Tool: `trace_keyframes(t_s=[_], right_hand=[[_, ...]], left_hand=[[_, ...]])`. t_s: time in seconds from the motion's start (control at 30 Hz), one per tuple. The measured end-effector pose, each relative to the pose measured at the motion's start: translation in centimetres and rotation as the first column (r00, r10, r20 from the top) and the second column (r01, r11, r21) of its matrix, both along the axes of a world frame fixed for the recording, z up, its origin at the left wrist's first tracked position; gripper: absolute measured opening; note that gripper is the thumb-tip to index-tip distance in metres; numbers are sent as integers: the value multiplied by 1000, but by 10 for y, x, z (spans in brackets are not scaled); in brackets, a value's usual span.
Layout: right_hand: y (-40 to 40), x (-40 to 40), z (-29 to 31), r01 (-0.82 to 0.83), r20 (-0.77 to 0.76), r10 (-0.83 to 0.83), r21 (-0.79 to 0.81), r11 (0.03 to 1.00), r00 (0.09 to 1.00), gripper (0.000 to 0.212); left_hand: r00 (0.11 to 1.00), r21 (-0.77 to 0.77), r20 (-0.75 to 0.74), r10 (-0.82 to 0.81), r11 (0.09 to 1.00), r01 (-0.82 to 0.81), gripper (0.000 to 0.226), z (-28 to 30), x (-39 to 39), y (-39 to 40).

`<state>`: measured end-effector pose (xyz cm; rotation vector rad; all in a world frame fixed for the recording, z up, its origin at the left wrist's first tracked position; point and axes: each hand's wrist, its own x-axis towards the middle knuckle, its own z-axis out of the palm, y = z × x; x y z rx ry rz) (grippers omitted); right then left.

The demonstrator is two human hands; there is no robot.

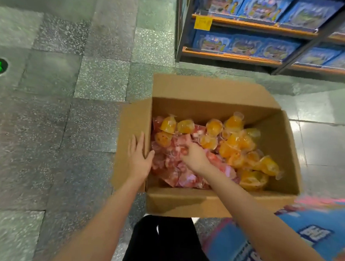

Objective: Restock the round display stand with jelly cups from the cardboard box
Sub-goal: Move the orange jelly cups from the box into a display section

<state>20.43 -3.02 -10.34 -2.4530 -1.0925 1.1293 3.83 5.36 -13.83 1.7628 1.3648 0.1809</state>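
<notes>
Cardboard box [183, 201] open on floor, landmark for all below. Jelly cups inside: red cups [177, 171] at left and near side, orange cups [237, 144] at right. Left hand [139, 158] flat on box's left flap, fingers straight, slightly spread. Right hand [194, 157] down among red cups, fingers curled into pile; exact pinch unclear. Display stand not in view. Risks: loose cups slipping from overfull grab, thin lids crushed or torn, flap buckling under left hand's weight
</notes>
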Motion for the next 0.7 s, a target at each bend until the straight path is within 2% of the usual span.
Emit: trace_keyframes(t_s=[0.1,0.2,0.3,0.43,0.57,0.63,0.7], right_hand=[[37,19,-30,-68,25,69,-6,998,997,53],[71,38,-61,-135,51,138,-52,990,989,64],[91,47,-86,-246,74,253,-101,964,965,77],[101,54,-108,-286,148,285,-15,958,947,77],[97,61,-103,-208,69,200,144,967,977,65],[89,66,-98,-134,23,133,218,967,991,62],[77,68,-93,-86,4,89,310,947,996,60]], left_hand=[[998,9,47,48,999,-48,87,-15,3,-4],[999,77,7,45,996,-46,92,-28,0,-1],[999,78,12,51,996,-52,93,-28,-1,-4],[999,105,-17,40,994,-38,95,-25,-2,-6],[990,340,-77,-121,930,140,100,-24,-6,-6],[955,442,-157,-251,847,296,105,-23,-4,-6],[894,528,-209,-395,724,443,108,-24,-2,-7]])
